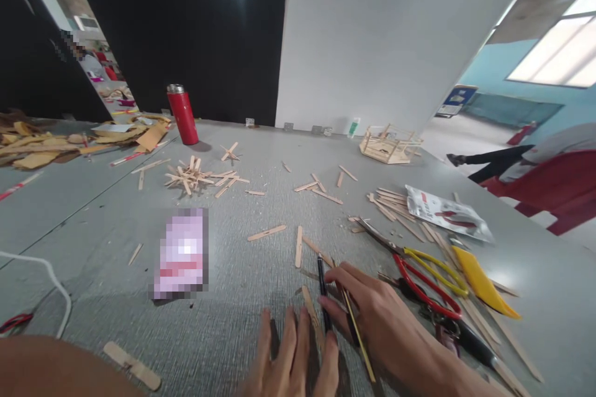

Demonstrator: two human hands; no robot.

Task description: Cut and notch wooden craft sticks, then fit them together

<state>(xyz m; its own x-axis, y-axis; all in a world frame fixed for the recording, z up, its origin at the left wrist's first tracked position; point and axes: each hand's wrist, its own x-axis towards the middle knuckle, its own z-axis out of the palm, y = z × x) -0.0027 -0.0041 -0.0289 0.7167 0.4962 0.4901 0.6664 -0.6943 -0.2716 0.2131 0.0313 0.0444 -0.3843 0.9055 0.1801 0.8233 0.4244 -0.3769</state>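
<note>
My left hand point(291, 356) lies low on the table with its fingers stretched out. A wooden craft stick point(311, 310) sits between its forefinger and thumb. The thumb is close to the lower end of a slim black pen point(321, 279). From the right, my right hand point(377, 316) closes thumb and forefinger about that pen. A thin, pale yellow-edged strip point(361, 344) passes by the same fingers; whether they grip it is unclear. Just ahead lie loose craft sticks, one upright in view point(298, 247) and one slanted point(267, 233).
On the right are red-and-yellow-handled scissors point(428, 285), a yellow-handled tool point(484, 282), a silver packet point(447, 214) and long sticks. A stick frame point(388, 146), red flask point(183, 115), stick pile point(189, 175) and blurred purple packet point(181, 254) stand farther off. A white cable point(58, 285) runs left.
</note>
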